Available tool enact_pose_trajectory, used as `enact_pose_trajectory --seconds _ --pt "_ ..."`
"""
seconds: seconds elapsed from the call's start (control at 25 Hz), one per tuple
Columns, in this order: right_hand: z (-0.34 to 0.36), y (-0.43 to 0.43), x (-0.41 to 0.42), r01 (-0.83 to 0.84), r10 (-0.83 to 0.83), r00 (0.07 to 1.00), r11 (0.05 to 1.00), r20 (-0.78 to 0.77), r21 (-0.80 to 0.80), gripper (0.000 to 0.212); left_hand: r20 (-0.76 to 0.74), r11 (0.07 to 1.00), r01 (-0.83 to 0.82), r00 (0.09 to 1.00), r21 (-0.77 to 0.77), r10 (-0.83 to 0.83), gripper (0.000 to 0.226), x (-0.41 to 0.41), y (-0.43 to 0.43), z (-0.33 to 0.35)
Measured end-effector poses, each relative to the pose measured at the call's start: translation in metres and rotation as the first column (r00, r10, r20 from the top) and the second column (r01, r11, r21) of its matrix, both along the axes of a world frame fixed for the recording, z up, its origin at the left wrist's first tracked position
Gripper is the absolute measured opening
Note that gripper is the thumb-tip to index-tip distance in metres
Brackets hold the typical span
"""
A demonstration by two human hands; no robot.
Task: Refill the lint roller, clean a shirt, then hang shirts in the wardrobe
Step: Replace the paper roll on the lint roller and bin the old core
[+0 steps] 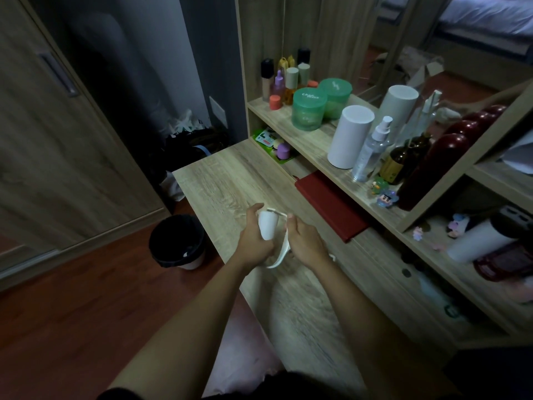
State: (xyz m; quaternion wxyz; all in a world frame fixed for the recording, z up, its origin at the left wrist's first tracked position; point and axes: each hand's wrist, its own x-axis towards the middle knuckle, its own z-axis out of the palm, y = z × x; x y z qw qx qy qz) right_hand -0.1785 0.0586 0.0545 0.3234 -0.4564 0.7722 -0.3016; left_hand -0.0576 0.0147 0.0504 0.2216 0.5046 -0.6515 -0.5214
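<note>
Lint roller: a white plastic lint roller (278, 241) with a curved handle is held over the pale wood-grain desk (230, 174), between both hands and clear of the surface.
Refill: a short white paper roll (266, 226) sits at the roller's head end, apparently being seated on the spindle; whether it is fully home cannot be told through the blur.
Left hand: the left hand (255, 241) wraps the white roll, thumb arched over its far end, fingers closed round it.
Right hand: the right hand (304, 243) is closed on the handle, with fingertips pinching near the metal neck.
Step in hand: by the look of it, the refill stage, with cleaning and hanging yet to come.
Doing it well: hold the handle steady and push the roll straight along the spindle, not at an angle, gripping by the ends so the sticky sheet is not creased.
Nearby: a black-lined round waste bin (177, 241) stands on the floor just left of the desk, handy for wrapping; a dark red flat book (328, 204) lies under the shelf.
Risk: a skewed roll may jam or turn badly.
</note>
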Motion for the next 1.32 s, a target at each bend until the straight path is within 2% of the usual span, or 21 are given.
enact_pose_trajectory --seconds 0.08,0.12,0.24,0.28,0.36,0.44,0.64,0.76,0.88,1.04,1.16,1.24,1.32 --pt "0.005 0.003 -0.008 -0.076 0.075 0.988 0.997 0.136 0.002 0.035 0.053 1.000 -0.020 0.998 0.022 0.019 0.075 0.000 -0.005 -0.001" --pt "0.003 0.007 -0.009 -0.138 0.136 0.985 0.990 0.104 0.009 0.032 0.091 0.999 -0.033 0.995 0.024 0.031 0.069 0.001 -0.007 -0.002" --pt "-0.011 0.019 -0.006 -0.292 0.290 0.913 0.956 -0.287 0.037 0.035 0.195 0.999 -0.044 0.980 0.016 0.040 0.058 0.005 -0.008 -0.006" --pt "-0.016 0.023 -0.003 -0.309 0.296 0.886 0.951 -0.357 0.021 0.039 0.214 1.000 -0.031 0.976 0.000 0.030 0.058 0.007 -0.007 -0.008" --pt "-0.024 0.025 0.000 -0.327 0.305 0.863 0.945 -0.403 0.016 0.040 0.236 0.998 -0.013 0.971 -0.057 0.026 0.056 0.008 -0.002 -0.011" --pt "-0.029 0.025 0.001 -0.318 0.307 0.861 0.947 -0.405 0.042 0.034 0.258 0.994 -0.032 0.964 -0.106 0.059 0.056 0.010 0.005 -0.013" --pt "-0.036 0.028 0.005 -0.296 0.295 0.881 0.954 -0.370 0.056 0.030 0.318 0.974 -0.033 0.942 -0.224 0.105 0.071 0.010 0.015 -0.018" --pt "-0.039 0.031 0.007 -0.297 0.296 0.885 0.953 -0.358 0.055 0.029 0.313 0.960 -0.024 0.943 -0.280 0.115 0.064 0.010 0.018 -0.015" --pt "-0.042 0.032 0.009 -0.300 0.296 0.889 0.953 -0.350 0.046 0.029 0.322 0.960 -0.014 0.941 -0.281 0.108 0.063 0.012 0.018 -0.016" --pt "-0.046 0.037 0.005 -0.276 0.258 0.914 0.961 -0.312 -0.015 0.028 0.216 0.990 0.061 0.976 -0.127 -0.032 0.055 0.018 0.006 -0.019" --pt "-0.047 0.039 0.007 -0.246 0.213 0.927 0.967 -0.309 -0.070 0.038 0.287 0.963 0.150 0.954 -0.224 -0.082 0.065 0.020 -0.001 -0.019" --pt "-0.048 0.038 0.009 -0.228 0.185 0.930 0.968 -0.317 -0.106 0.042 0.277 0.957 0.126 0.959 -0.260 -0.051 0.077 0.019 0.000 -0.017" --pt "-0.047 0.037 0.009 -0.198 0.146 0.940 0.970 -0.307 -0.144 0.048 0.225 0.962 0.081 0.974 -0.259 -0.022 0.075 0.019 0.003 -0.016"
